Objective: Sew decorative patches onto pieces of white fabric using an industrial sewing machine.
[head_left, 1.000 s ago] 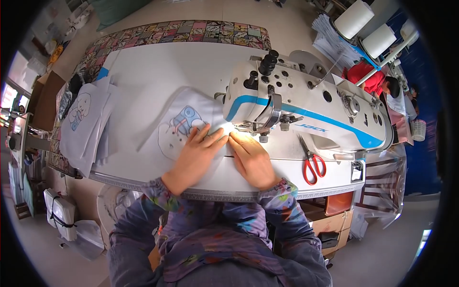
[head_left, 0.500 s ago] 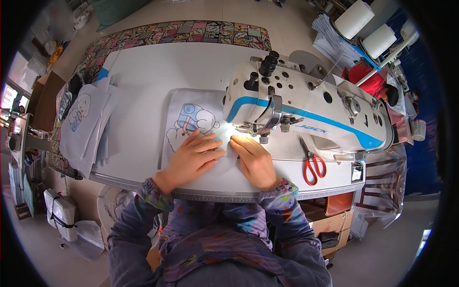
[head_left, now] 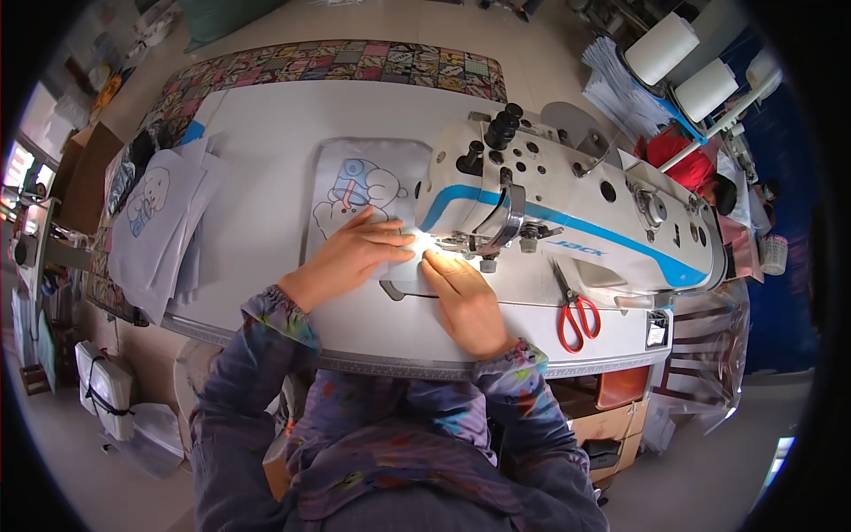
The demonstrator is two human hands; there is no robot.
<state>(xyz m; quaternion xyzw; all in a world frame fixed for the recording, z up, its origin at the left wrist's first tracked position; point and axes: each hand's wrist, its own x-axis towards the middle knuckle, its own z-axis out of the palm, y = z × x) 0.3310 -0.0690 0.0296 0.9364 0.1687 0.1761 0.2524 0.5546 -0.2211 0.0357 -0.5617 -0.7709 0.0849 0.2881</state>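
Observation:
A pale grey fabric panel [head_left: 377, 160] printed with a cartoon bear lies on the white sewing table, its right edge under the lit needle area of the sewing machine [head_left: 523, 191]. My left hand [head_left: 355, 253] rests flat over the lower part of the print, fingers stretched toward the needle. Just right of it, my right hand [head_left: 465, 297] presses its extended fingertips on the panel's edge in front of the presser foot. The needle itself is lost in the lamp's glare. Red-handled scissors [head_left: 578, 321] lie right of my right hand.
A stack of similar bear-printed sheets [head_left: 160, 208] hangs over the table's left side. Thread cones [head_left: 660, 49] stand behind the machine at upper right. Along the table's front edge runs a measuring tape [head_left: 417, 365]. A patterned cloth surface [head_left: 355, 62] lies beyond the table.
The fabric panel has slid away from me past the needle, exposing its rounded near corner. My left hand has gone along with it slightly; my right hand stays close to the presser foot.

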